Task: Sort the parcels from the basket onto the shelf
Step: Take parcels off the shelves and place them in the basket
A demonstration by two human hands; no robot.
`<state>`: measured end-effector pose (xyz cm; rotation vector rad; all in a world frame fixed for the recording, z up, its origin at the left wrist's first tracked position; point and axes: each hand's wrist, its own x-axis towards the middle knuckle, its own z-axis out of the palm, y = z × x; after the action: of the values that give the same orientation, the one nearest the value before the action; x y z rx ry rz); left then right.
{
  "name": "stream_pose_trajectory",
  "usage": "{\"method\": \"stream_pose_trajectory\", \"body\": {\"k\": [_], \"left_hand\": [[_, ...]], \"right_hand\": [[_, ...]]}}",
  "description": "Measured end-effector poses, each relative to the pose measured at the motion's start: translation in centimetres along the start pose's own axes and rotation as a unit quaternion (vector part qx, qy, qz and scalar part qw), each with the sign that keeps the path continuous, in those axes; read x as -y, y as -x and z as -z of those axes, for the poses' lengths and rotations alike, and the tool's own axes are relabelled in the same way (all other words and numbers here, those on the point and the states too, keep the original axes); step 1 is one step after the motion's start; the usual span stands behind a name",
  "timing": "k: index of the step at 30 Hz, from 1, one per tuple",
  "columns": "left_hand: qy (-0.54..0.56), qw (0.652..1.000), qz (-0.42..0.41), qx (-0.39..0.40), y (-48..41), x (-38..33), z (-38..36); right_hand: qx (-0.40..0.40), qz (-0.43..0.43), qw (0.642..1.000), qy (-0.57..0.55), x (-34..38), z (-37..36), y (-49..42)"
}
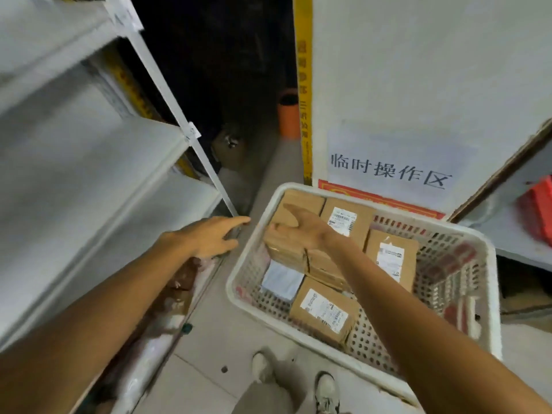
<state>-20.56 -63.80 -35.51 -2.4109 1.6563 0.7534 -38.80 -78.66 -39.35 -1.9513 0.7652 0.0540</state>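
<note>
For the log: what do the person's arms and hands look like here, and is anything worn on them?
Both arms are bare as far as the frame shows, with no sleeves visible. The left hand and right hand carry no gloves, watch, rings or bands that can be made out. The picture is slightly blurred.

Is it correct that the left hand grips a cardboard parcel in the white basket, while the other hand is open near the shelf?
Not quite: the hands are swapped. In the head view the right hand grips the cardboard parcel in the white basket, while the left hand is open near the shelf.
</note>
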Motion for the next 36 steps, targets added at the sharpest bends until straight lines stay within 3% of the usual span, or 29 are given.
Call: {"method": "stream_pose_trajectory", "body": {"k": [5,7,10,14,18,22,28,36], "left_hand": [[0.033,0.995,0.063,-0.07,7.0,3.2,5.5],[0.062,0.983,0.09,-0.145,11.3,4.5,7.8],[0.103,0.954,0.13,-0.25,17.9,7.1,10.8],[0.073,0.932,0.176,-0.307,27.2,10.7,13.6],[0.044,0.894,0.249,-0.37,37.2,14.2,16.0],[0.051,0.87,0.316,-0.374,45.0,16.8,15.5],[0.105,0.817,0.391,-0.411,57.0,20.0,12.8],[0.069,0.761,0.493,-0.416,70.4,22.7,6.7]], "right_hand": [[-0.022,0.096,0.994,0.046,7.9,-0.4,-0.5],[-0.018,0.163,0.986,0.035,12.7,-0.9,-0.1],[0.002,0.273,0.961,0.039,21.2,-2.3,0.8],[-0.003,0.375,0.922,0.094,31.1,-5.9,2.1],[0.052,0.442,0.891,0.089,40.0,-10.1,4.1],[0.106,0.457,0.881,0.066,47.3,-14.9,6.1],[0.133,0.52,0.835,0.121,55.1,-23.2,9.9],[0.206,0.559,0.794,0.121,62.2,-36.2,14.4]]}}
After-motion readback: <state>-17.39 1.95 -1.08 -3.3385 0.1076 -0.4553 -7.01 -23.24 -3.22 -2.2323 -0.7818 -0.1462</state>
